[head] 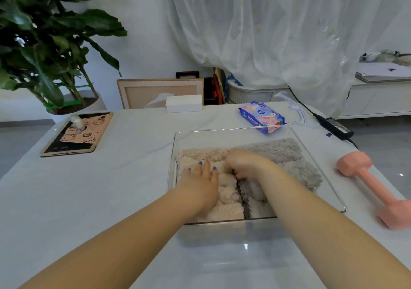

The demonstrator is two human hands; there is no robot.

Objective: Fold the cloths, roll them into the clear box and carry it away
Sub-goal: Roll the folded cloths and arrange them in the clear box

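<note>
Clear plastic box sits on white table, right of centre, nearer the right edge than the left. Inside: beige fluffy rolled cloths packed along the box's left side, grey fluffy cloths filling far-right part and right side.

L hand: in box, fingers straight, palm down, pressing flat on beige rolls by the left wall. Not gripping.

R hand: in box mid, knuckles up, fingers curled down at the seam btwn beige and grey. Tips buried in pile; can't tell if they clasp a cloth.

Pink dumbbell at right edge, apart from box. Blue wet-wipes pack just beyond box's far rim. Tablet in pink cartoon case near left edge. Small white carton at far edge. Black power brick at far-right corner.
</note>
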